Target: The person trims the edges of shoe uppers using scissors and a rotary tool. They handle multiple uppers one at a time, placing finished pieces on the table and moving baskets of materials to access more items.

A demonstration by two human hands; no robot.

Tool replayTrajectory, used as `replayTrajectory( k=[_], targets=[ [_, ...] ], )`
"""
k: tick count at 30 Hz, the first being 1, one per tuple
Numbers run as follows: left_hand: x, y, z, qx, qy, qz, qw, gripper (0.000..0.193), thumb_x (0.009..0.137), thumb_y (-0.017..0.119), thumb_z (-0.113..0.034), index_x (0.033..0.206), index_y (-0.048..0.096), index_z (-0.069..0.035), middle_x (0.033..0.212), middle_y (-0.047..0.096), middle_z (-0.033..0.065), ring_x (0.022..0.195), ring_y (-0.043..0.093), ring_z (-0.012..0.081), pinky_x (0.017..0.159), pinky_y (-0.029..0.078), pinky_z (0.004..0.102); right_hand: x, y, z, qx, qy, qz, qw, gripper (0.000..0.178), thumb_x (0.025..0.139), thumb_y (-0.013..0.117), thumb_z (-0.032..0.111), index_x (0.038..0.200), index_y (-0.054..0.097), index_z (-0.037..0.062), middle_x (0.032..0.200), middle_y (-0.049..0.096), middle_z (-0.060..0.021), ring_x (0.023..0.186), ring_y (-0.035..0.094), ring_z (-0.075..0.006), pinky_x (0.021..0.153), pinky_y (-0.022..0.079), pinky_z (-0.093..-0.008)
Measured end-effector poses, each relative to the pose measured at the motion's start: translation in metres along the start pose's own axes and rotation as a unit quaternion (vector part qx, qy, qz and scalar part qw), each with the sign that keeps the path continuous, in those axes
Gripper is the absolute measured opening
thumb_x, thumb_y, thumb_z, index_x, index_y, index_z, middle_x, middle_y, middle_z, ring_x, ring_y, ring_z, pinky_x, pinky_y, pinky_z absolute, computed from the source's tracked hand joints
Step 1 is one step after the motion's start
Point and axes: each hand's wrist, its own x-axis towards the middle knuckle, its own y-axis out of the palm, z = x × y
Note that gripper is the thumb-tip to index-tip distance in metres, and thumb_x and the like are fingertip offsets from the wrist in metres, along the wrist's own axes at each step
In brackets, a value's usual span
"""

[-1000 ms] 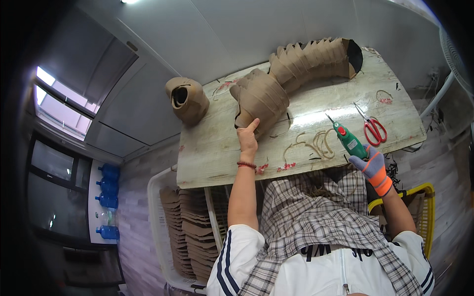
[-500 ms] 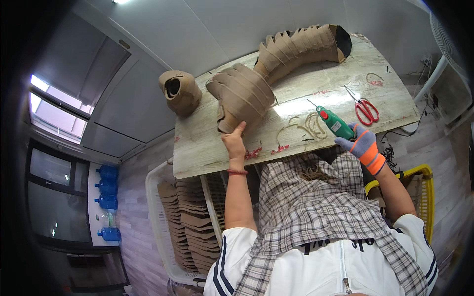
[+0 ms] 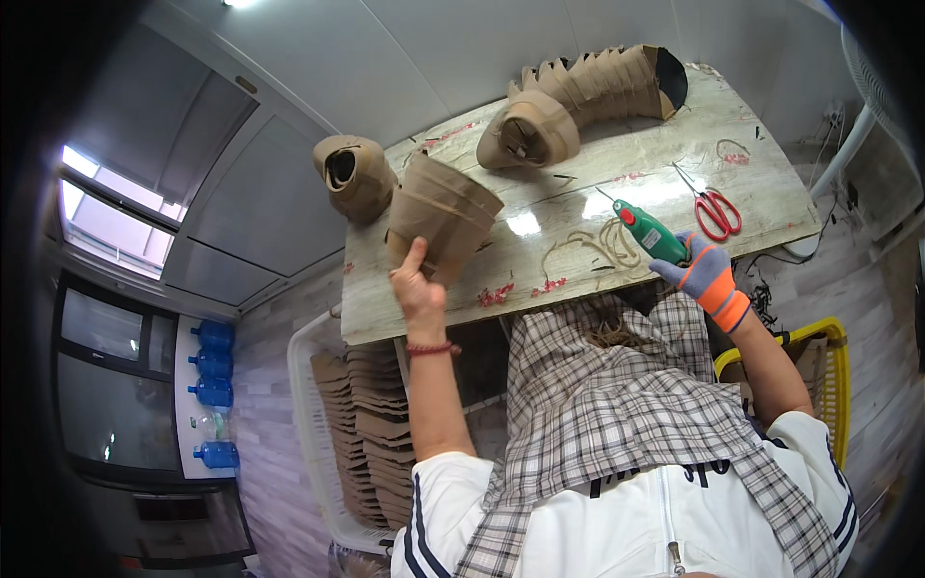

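Observation:
My bare left hand grips the near edge of a short stack of nested brown cup-shaped pieces, tilted over the left part of the table. My right hand, in a grey and orange glove, is closed around a green handheld power tool with a red button and a thin metal tip pointing up and left. Just right of the tool lie red-handled scissors. A long curved row of nested brown pieces lies at the back, and its near end shows an open hollow.
Another brown bundle sits at the table's left edge. Loose tan cord lies mid-table. Below are a white basket of stacked brown pieces and a yellow basket. A fan stands right; blue water bottles line the left.
My left hand has drawn the short stack left and toward me, apart from the long row, whose hollow end now shows. My right hand with the tool has barely moved.

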Motion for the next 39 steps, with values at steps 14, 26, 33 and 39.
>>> replayTrajectory(
  k=[14,26,33,39],
  targets=[
    [-0.039,-0.062,-0.014,-0.365,-0.279,0.066,0.886,0.032,0.097,0.047,-0.019,0.121,0.057,0.000,0.124,0.059,0.0182,0.116,0.056,0.0327,0.101,0.043,0.0513,0.003,-0.026,0.038,-0.038,-0.247,-0.052,0.967,0.044,0.061,0.086,0.032,0.090,0.067,0.0058,0.070,0.064,-0.0113,0.061,0.061,-0.0288,0.056,0.049,-0.0354],
    [-0.039,-0.048,-0.010,-0.350,-0.335,0.046,0.874,0.035,0.098,0.041,-0.019,0.124,0.055,0.001,0.126,0.058,0.0179,0.118,0.054,0.0327,0.102,0.041,0.0489,-0.005,-0.032,0.034,-0.036,-0.245,0.005,0.969,0.038,0.062,0.085,0.035,0.086,0.068,0.0098,0.067,0.063,-0.0093,0.057,0.059,-0.0285,0.053,0.048,-0.0340],
    [-0.044,-0.032,-0.019,-0.355,-0.360,0.069,0.860,0.034,0.097,0.046,-0.019,0.120,0.058,0.003,0.122,0.060,0.0202,0.114,0.057,0.0345,0.101,0.043,0.0503,-0.007,-0.031,0.058,0.001,-0.233,0.037,0.972,0.040,0.063,0.084,0.037,0.088,0.067,0.0101,0.066,0.064,-0.0091,0.058,0.062,-0.0291,0.055,0.050,-0.0343],
    [-0.056,-0.019,-0.026,-0.320,-0.319,0.049,0.891,0.033,0.096,0.048,-0.019,0.119,0.059,0.003,0.120,0.061,0.0197,0.113,0.058,0.0342,0.100,0.043,0.0501,-0.011,-0.027,0.073,0.013,-0.237,0.032,0.971,0.040,0.063,0.084,0.039,0.088,0.067,0.0114,0.066,0.064,-0.0095,0.059,0.062,-0.0299,0.054,0.050,-0.0344]
  ],
)
